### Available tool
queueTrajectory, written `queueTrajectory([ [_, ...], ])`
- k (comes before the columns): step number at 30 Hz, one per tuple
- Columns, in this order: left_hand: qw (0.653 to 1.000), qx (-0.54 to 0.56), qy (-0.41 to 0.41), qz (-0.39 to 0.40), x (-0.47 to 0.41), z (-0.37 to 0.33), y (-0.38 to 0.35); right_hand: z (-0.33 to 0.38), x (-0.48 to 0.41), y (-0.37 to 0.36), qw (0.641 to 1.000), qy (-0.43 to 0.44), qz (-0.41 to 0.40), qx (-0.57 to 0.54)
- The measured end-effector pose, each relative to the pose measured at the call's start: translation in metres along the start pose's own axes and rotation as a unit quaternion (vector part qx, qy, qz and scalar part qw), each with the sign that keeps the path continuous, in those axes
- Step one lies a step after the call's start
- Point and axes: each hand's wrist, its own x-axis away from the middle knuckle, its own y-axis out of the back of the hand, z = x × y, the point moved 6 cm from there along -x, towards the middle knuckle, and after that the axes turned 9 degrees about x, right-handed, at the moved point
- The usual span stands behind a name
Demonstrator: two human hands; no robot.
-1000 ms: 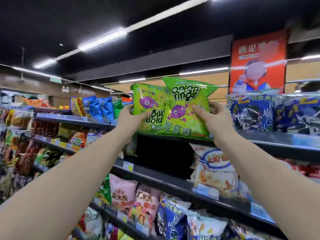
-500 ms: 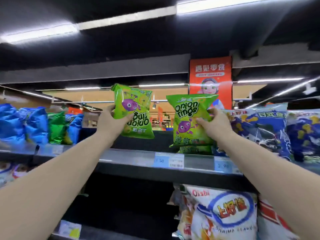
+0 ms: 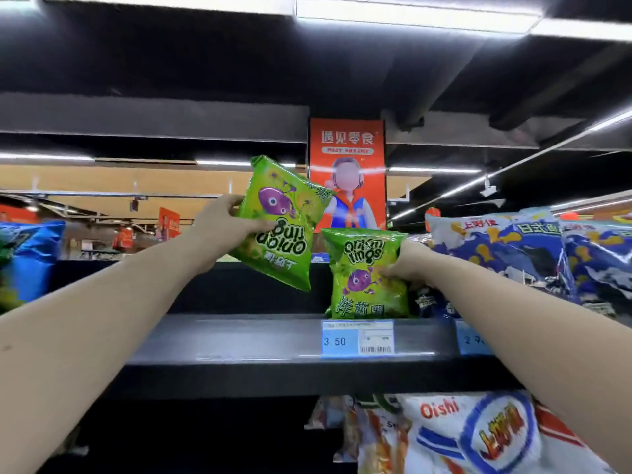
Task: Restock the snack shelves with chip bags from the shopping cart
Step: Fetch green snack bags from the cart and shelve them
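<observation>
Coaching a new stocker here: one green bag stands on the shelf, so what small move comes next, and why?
Probably turn the tilted bag in the left hand upright and set it left of the standing bag. Its print is upside down and it hangs above the shelf, where bare space lies; the right hand grips the standing bag over the 3.50 price tag.

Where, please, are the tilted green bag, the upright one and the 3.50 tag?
tilted green bag (image 3: 273, 201): head view, purple mascot.
upright green bag (image 3: 359, 280): head view, purple mascot.
3.50 tag (image 3: 334, 341): head view, digits.
</observation>
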Motion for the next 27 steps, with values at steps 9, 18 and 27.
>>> queueTrajectory([
  [9,0.996,-0.030,-0.017,0.077,0.000,-0.013,-0.018,0.012,0.014,0.035,0.981,0.030,-0.192,0.004],
  [18,0.810,-0.526,-0.197,0.169,0.003,-0.080,-0.082,0.048,0.055,0.113,0.954,0.224,-0.135,-0.144],
  [27,0.832,-0.434,-0.320,0.132,0.017,-0.094,-0.122,0.004,0.048,0.072,0.982,0.094,-0.039,-0.159],
])
